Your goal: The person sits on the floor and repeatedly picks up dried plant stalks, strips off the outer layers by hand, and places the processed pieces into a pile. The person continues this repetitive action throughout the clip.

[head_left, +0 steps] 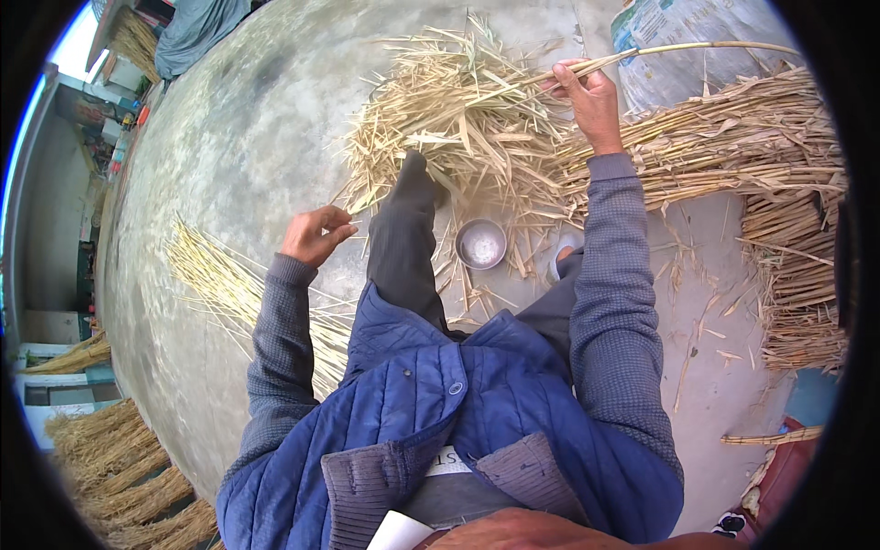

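Note:
My right hand (591, 103) is closed on a long dry reed stalk (701, 45) at the upper right. One end of the stalk runs off to the right, and the other slants down toward a heap of loose dry leaves and husks (458, 128). More than one stalk may be in the grip; the fingers partly hide it. My left hand (319, 235) hovers left of my knee with its fingers curled and thumb near the forefinger. Whatever is between those fingertips, if anything, is too small to make out.
A metal bowl (481, 244) sits between my legs. Stripped pale stalks (229, 284) lie left of me. A thick bundle of unstripped stalks (715, 137) lies at the right, with more stacked stalks (797, 275) below it. A white sack (706, 37) stands behind; bundles (128, 467) lie lower left.

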`<state>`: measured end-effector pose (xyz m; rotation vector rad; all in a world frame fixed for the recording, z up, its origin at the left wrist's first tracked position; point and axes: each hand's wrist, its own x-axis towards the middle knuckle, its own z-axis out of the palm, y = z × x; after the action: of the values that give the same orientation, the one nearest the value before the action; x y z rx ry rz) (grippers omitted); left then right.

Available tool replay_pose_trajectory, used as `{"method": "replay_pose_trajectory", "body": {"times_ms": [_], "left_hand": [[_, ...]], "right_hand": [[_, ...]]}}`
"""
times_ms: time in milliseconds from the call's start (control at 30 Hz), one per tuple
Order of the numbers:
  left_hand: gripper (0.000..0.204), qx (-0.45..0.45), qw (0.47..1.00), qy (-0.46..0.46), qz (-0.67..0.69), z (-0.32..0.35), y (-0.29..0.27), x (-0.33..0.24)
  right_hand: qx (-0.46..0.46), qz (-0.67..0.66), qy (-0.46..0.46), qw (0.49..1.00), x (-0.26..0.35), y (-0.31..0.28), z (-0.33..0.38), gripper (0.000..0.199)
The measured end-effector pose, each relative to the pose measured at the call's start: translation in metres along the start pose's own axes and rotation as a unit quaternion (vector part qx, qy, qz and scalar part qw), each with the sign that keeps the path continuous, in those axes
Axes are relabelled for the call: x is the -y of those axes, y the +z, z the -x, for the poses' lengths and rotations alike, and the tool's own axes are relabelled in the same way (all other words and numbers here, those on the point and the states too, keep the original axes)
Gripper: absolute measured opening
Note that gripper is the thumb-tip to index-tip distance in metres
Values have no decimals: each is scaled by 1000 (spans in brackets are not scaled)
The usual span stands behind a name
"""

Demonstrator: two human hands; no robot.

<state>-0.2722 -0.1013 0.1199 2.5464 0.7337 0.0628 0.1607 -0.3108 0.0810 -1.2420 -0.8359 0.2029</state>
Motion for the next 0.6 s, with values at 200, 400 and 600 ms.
{"method": "replay_pose_trajectory", "body": {"times_ms": [200,400,600], "left_hand": [[23,-47,998,22,24,-26,-11,6],[48,-167,969,124,-135,-112,21,13],[37,-179,965,189,-39,-192,67,36]], "right_hand": [[-23,-12,10,1000,6,0,-2,29],[-19,-21,33,999,5,24,-5,26],[-49,-12,29,998,-4,45,-14,31]]}}
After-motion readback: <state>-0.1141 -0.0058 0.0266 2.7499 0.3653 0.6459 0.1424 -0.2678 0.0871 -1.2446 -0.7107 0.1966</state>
